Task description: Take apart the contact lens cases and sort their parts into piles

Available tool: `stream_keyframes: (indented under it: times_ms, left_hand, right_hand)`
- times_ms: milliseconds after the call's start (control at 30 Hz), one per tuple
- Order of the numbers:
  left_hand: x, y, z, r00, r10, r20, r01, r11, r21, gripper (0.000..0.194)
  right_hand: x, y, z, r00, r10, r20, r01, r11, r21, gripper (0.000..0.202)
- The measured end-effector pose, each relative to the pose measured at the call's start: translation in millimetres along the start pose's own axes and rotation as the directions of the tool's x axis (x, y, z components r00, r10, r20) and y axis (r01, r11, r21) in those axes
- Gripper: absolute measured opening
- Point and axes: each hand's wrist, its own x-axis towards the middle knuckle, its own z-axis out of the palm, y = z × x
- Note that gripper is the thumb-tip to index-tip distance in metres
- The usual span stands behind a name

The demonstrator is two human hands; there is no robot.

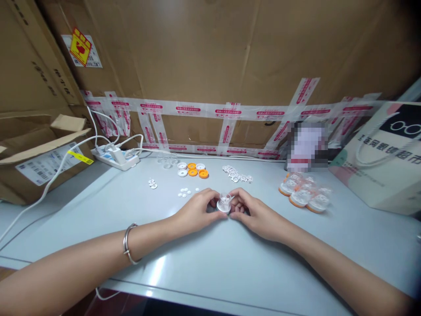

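Observation:
Between my hands, at the middle of the table, stands a small clear cup-shaped piece on a white round base [224,203]. My left hand [205,208] holds it from the left, thumb at the front of the base. Fingers curled, my right hand [246,208] is at its right side and pinches a small white pointed part by the clear rim. Beyond them lie orange and white rings [192,172], white lacy parts [234,174], small white discs [184,192] and several clear cups [167,163]. Finished-looking clear pieces with orange bases [301,193] are grouped to the right.
A power strip [121,160] with white cables and an open cardboard box [42,162] are at the left. A large taped carton [197,52] stands behind the table [184,267]. A paper bag [381,175] stands at the right. More small white parts [153,184] lie left of centre.

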Motion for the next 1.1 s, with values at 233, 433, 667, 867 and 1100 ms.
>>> stream_keyframes:
  times_ms: [233,433,667,867,1100]
  left_hand:
    - [0,0,2.2,1.000,0.009,0.000,-0.009,1.000,0.019,0.023]
    - [2,2,1.6,0.999,-0.004,0.037,0.005,1.000,-0.026,0.021]
    - [2,1,-0.7,1.000,0.008,0.029,-0.007,0.999,-0.050,0.025]
    - [1,2,-1.8,1.000,0.007,0.022,-0.006,0.999,-0.050,0.031]
    - [0,-1,-0.8,0.999,0.038,0.019,-0.038,0.999,-0.036,0.037]
  right_hand:
    - [6,-13,11,0.981,0.022,-0.192,-0.058,0.981,-0.187,0.033]
    - [10,-11,24,0.966,-0.005,-0.259,-0.065,0.964,-0.259,0.024]
    - [6,-28,-2,0.907,-0.216,-0.362,0.096,0.942,-0.321,0.015]
    - [12,-9,-18,0.893,-0.076,-0.444,-0.041,0.968,-0.249,0.024]
    - [21,22,-17,0.940,0.009,-0.340,-0.113,0.952,-0.286,0.027]
